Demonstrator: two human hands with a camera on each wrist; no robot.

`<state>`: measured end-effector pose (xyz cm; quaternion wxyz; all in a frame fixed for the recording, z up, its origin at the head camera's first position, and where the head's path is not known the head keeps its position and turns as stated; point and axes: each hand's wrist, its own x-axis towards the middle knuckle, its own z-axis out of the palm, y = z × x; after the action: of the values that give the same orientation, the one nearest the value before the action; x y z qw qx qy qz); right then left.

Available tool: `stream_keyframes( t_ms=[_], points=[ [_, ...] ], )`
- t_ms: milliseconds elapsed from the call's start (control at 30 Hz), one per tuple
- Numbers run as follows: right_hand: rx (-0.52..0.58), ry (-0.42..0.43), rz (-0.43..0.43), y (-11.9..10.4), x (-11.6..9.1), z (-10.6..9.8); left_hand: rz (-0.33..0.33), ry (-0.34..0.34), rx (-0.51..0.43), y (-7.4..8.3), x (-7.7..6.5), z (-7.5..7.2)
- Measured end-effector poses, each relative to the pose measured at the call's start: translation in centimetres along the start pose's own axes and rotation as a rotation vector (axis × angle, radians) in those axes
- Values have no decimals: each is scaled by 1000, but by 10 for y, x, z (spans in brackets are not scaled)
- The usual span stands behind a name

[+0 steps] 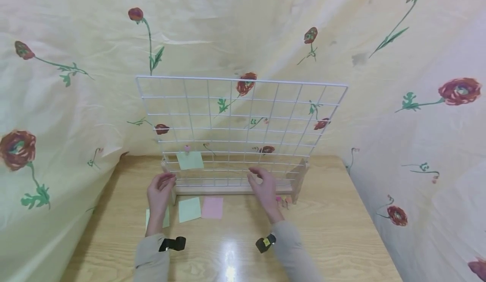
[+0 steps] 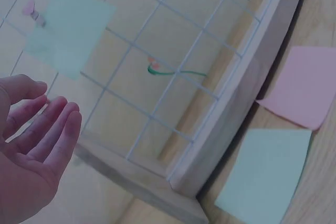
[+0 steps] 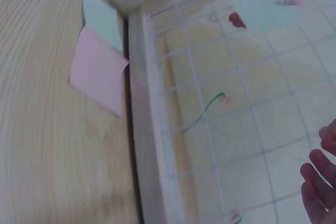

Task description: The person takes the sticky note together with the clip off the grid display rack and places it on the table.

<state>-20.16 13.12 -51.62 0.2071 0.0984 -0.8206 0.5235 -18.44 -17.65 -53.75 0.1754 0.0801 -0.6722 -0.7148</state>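
Note:
A white wire grid panel (image 1: 243, 123) stands in a wooden base (image 1: 235, 190). A pale green sticky note (image 1: 190, 161) hangs low on its left side, under a small pink clip (image 1: 187, 148). My left hand (image 1: 160, 191) is at the panel's left end, below that note, fingers loosely bent with nothing visible in them. My right hand (image 1: 264, 189) is before the lower right of the grid, thumb and fingers apart, holding nothing. On the table, a green note (image 1: 189, 210) and a pink note (image 1: 212, 208) lie in front of the base.
Another green note (image 1: 166, 218) lies partly hidden under my left forearm. Several small pink and orange clips (image 1: 279, 199) lie right of my right wrist. Floral cloth (image 1: 243, 28) surrounds the wooden table (image 1: 334, 231) at the back and sides.

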Motion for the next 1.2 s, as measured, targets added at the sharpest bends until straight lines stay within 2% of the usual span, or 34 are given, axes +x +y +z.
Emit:
stream_keyframes(
  t_ms=[167, 333, 533, 700, 933, 1100, 1200],
  points=[
    [39, 9, -65, -11, 5, 11, 0, -31, 6, 8, 3, 5],
    [4, -4, -119, -22, 9, 19, 33, -56, 15, 15, 8, 9],
    [2, -58, -148, -38, 16, 26, 58, -31, 4, 25, 13, 18],
    [27, -89, -167, -48, 22, 34, 95, -16, -30, 27, 15, 26],
    [1, -120, -196, -63, 27, 49, 99, 8, -27, 56, 7, 33],
    [22, -161, -222, -71, 32, 60, 99, 50, -82, 53, 11, 36],
    [17, -183, -215, -76, 34, 65, 94, 76, -126, 43, 17, 36]
  ],
)
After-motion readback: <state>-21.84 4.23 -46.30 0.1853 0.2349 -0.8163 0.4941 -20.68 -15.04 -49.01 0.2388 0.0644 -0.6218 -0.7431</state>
